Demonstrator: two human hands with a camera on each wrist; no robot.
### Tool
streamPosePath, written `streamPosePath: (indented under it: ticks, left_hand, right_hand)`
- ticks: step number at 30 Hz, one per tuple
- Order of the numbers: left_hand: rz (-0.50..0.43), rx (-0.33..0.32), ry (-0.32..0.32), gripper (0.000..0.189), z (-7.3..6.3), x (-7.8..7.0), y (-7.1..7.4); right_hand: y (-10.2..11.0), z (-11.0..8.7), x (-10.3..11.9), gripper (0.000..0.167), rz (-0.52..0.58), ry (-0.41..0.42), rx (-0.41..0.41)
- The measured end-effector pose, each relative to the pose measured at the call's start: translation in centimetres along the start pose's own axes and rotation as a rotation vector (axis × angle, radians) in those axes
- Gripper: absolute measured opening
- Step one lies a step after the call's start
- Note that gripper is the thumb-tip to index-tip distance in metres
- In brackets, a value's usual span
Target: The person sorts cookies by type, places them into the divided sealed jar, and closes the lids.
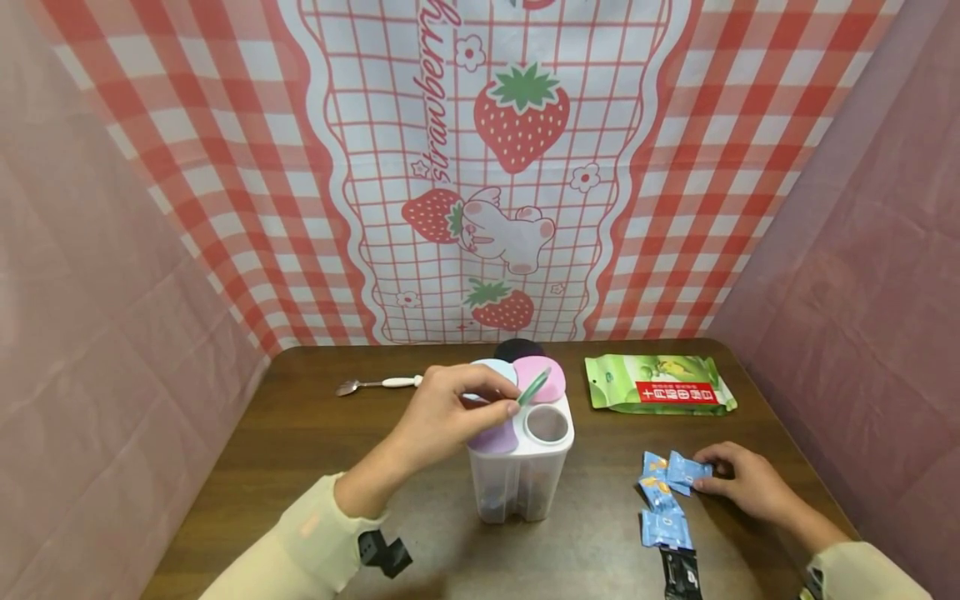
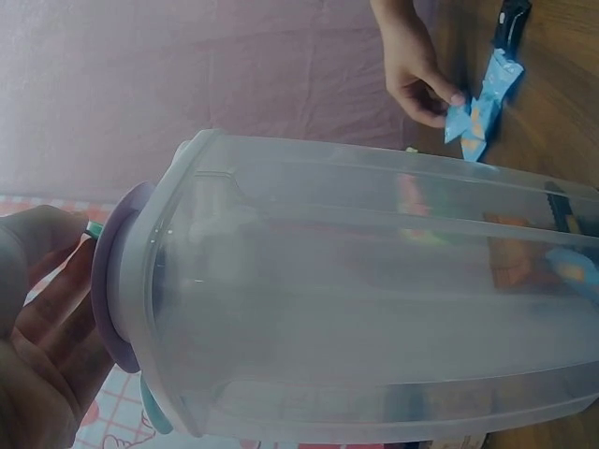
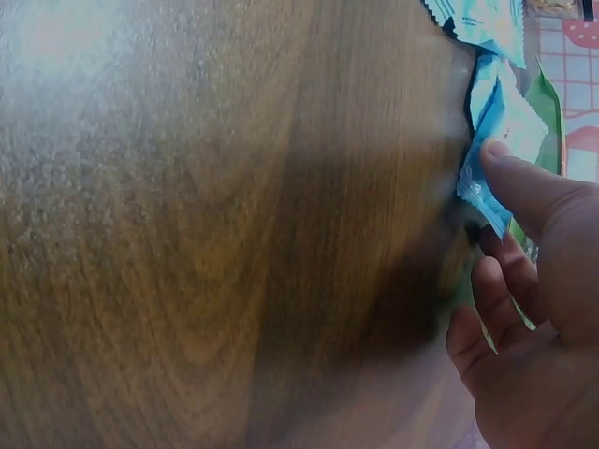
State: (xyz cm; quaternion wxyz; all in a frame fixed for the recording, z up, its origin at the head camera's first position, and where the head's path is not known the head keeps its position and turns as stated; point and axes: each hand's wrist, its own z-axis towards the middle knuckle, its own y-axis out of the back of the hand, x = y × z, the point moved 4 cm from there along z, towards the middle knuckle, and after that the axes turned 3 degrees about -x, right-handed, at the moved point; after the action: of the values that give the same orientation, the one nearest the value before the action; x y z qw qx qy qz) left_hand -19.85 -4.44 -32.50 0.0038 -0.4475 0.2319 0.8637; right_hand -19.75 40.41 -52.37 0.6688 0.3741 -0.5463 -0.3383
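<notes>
My left hand (image 1: 457,408) pinches a thin green lid (image 1: 535,386), tilted on edge above a clear storage container (image 1: 517,487). Below the lid, one round opening (image 1: 547,424) of the white top is uncovered. Pink (image 1: 540,377), pale blue and purple (image 1: 495,438) lids cover other openings. In the left wrist view, small wrapped packets show through the container's wall. On the right, my right hand (image 1: 750,482) holds the edge of a small blue packet (image 1: 686,471) between thumb and fingers, beside several similar blue packets (image 1: 664,529) on the table.
A black packet (image 1: 681,573) lies at the front of the blue ones. Behind them is a green wipes pack (image 1: 660,384). A white-handled fork-like utensil (image 1: 378,384) lies left of the container, and a black round thing (image 1: 519,348) shows behind it. Curtains surround the wooden table (image 1: 300,475).
</notes>
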Motion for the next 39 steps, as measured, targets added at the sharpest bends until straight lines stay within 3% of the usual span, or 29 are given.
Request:
streamPosePath:
  ticks: [7,18,26,33,39]
  left_hand:
    - [-0.006,0.003,-0.002,0.012,0.0,-0.1,0.0]
    - [-0.012,0.006,-0.002,0.012,0.1,-0.2,0.1]
    - [-0.022,0.009,-0.014,0.012,0.2,-0.3,0.0]
    - [-0.017,0.007,-0.017,0.012,0.2,-0.3,0.0]
    - [-0.012,0.008,-0.018,0.012,0.2,-0.3,0.0]
  right_hand:
    - [0.4,-0.2,0.2,0.032,0.053,-0.053,-0.008]
    - [2.8,0.5,2.9,0.024,0.095,0.026,-0.117]
    - [5.5,1.6,7.0,0.029,0.133,0.165,-0.225]
    - [7.9,2.3,11.2,0.035,0.182,0.215,-0.268]
    - [9.7,2.9,15.2,0.033,0.220,0.308,-0.326]
